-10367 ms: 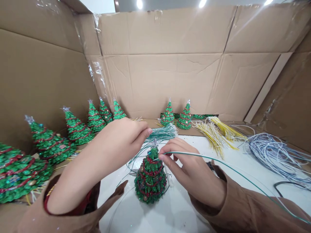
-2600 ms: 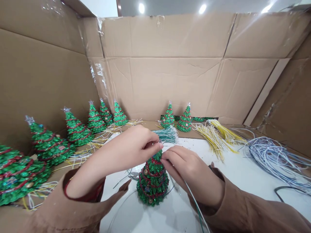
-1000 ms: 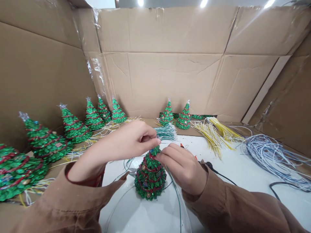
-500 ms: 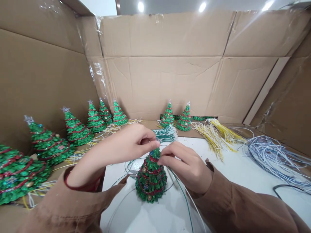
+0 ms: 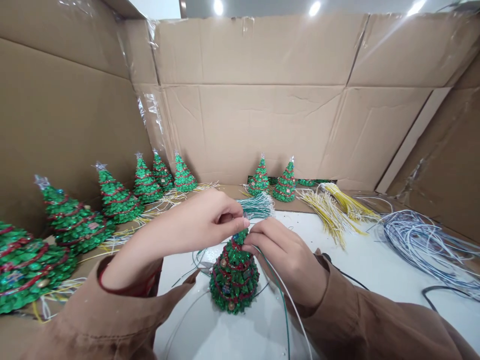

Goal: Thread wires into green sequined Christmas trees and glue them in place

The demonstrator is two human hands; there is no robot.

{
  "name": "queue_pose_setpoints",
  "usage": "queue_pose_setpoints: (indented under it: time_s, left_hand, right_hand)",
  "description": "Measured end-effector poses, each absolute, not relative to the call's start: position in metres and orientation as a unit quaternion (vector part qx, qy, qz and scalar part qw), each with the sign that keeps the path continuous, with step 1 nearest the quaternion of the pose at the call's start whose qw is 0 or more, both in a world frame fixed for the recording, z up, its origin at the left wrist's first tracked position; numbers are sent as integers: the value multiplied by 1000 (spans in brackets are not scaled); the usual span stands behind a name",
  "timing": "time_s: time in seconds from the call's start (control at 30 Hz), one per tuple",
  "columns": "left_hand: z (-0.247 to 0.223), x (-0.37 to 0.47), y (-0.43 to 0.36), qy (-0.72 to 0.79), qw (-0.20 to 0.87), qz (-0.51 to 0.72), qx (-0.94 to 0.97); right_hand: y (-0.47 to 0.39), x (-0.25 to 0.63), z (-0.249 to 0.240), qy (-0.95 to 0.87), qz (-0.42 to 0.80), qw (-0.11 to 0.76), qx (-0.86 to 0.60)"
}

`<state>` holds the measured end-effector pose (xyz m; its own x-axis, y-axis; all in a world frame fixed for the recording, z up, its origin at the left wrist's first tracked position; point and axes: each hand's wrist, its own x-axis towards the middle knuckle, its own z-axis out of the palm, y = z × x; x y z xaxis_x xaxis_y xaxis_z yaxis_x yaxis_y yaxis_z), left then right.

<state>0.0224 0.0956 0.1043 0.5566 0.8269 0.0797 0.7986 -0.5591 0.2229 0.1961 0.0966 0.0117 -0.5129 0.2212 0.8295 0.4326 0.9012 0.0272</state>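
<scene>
A small green Christmas tree [image 5: 234, 280] with red garland and tiny ornaments stands upright in front of me. The fingers of my left hand [image 5: 210, 215] pinch its tip and hide most of the star there. At the tree's upper right side, my right hand [image 5: 287, 250] is closed on thin wires [image 5: 288, 305], one green and one white. They trail from the fingertips down toward the front. The exact spot where the wires meet the tree is covered by my fingers.
Several similar trees [image 5: 116, 197] line the left side, and two [image 5: 284, 182] stand at the back. Bundles of yellow-white wires [image 5: 330, 215], green wires [image 5: 257, 205] and blue-white wires [image 5: 412, 245] lie around the white tabletop [image 5: 210, 335]. Cardboard walls [image 5: 255, 125] enclose the space.
My right hand has turned slightly at the tree's side, and the green and white wires now run over its fingers. My left hand keeps its pinch at the tip.
</scene>
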Motion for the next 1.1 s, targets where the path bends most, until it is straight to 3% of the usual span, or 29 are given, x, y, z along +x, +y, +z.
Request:
queue_pose_setpoints:
  time_s: [0.2, 0.4, 0.5, 0.73, 0.97, 1.1]
  left_hand:
    - [104, 22, 96, 465, 88, 95, 876]
    - [102, 22, 98, 456, 68, 99, 882]
    - [102, 23, 98, 456, 76, 99, 881]
    - [102, 18, 102, 457, 136, 90, 874]
    - [74, 12, 136, 299, 212, 121, 922]
    - [81, 14, 135, 347, 178, 204, 898]
  right_hand:
    - [98, 191, -2, -832, -22, 509, -221]
    - [93, 191, 5, -852, -171, 454, -198]
    - [91, 194, 13, -862, -173, 432, -202]
    - [100, 198, 13, -863, -35, 464, -198]
    - [111, 206, 17, -846, 150, 435, -270]
    - [109, 209, 28, -813, 234, 457, -274]
